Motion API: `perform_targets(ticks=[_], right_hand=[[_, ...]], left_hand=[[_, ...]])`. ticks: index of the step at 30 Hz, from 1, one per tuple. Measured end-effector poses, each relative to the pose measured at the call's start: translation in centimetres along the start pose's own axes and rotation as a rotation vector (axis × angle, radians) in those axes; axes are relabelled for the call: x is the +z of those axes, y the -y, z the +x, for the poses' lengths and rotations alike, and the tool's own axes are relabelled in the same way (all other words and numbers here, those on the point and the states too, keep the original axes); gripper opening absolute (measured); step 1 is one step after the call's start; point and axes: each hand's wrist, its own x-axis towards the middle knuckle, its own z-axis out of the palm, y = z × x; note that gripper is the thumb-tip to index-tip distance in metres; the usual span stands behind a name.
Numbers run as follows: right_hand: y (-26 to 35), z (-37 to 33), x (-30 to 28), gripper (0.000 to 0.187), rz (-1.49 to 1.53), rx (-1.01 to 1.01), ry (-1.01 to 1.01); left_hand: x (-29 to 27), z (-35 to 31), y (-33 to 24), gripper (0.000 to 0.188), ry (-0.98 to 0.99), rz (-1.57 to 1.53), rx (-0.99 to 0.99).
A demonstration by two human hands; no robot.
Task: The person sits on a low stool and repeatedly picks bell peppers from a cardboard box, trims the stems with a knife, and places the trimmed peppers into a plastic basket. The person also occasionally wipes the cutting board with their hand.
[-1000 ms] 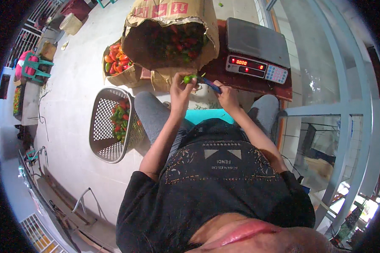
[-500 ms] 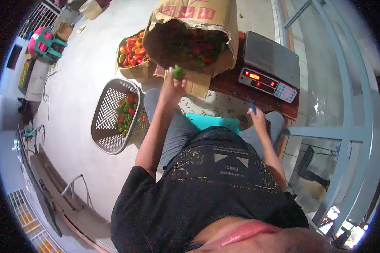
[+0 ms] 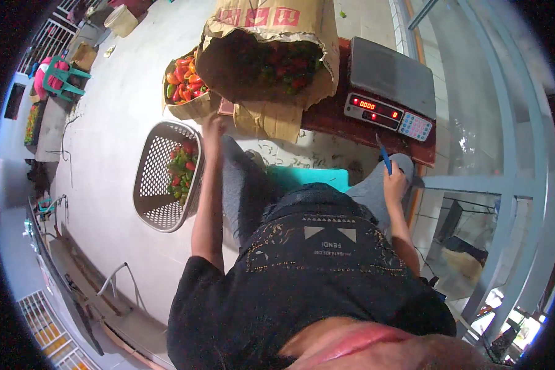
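My left hand is smeared by motion between the carton of red peppers and the basket. Its fingers are too blurred to show whether they hold anything. My right hand is closed round a small blue-handled knife above my right knee, the thin blade pointing away from me. Red and green peppers lie in a grey-brown plastic basket on my left. Mostly red peppers fill a small open carton. Beside it, a large torn carton lies with its mouth toward me, dark peppers inside.
A digital scale with lit red digits stands on a dark red low table at the right. Green scraps litter the floor between my legs, near a turquoise plastic piece. A metal-framed glass partition borders the right side.
My left hand, which held a green pepper before the large carton, has swung left toward the basket. My right hand has shifted slightly right with the knife.
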Motion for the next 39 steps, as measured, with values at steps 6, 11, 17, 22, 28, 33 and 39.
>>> perform_targets(ticks=[6,11,17,22,28,33,39], right_hand=[[1.5,0.3,0.1,0.016,0.018,-0.030,-0.002],[-0.4,-0.2,0.3,0.024,-0.051,0.040,0.005],[0.5,0.4,1.4,0.024,0.093,-0.056,-0.040],[0.4,0.0,0.8,0.021,0.058,-0.046,-0.024],[0.9,0.4,1.0,0.014,0.059,-0.089,-0.040],[3.6,0.4,-0.5,0.017,0.220,-0.082,-0.016],[15.5,1.8,-2.7,0.020,0.625,-0.424,0.266]], left_hand=[[12.2,5.8,6.2,0.040,0.395,1.320,0.456],[17.3,4.1,6.2,0.051,0.221,0.910,0.652],[11.7,8.7,9.9,0.047,0.286,1.287,0.858],[11.9,-1.6,-3.9,0.034,0.421,0.303,0.226],[9.2,-7.4,-11.0,0.027,0.407,0.141,0.360],[7.6,-8.7,-14.1,0.031,0.360,0.504,0.639],[9.3,-10.6,-12.6,0.030,0.531,0.443,0.421]])
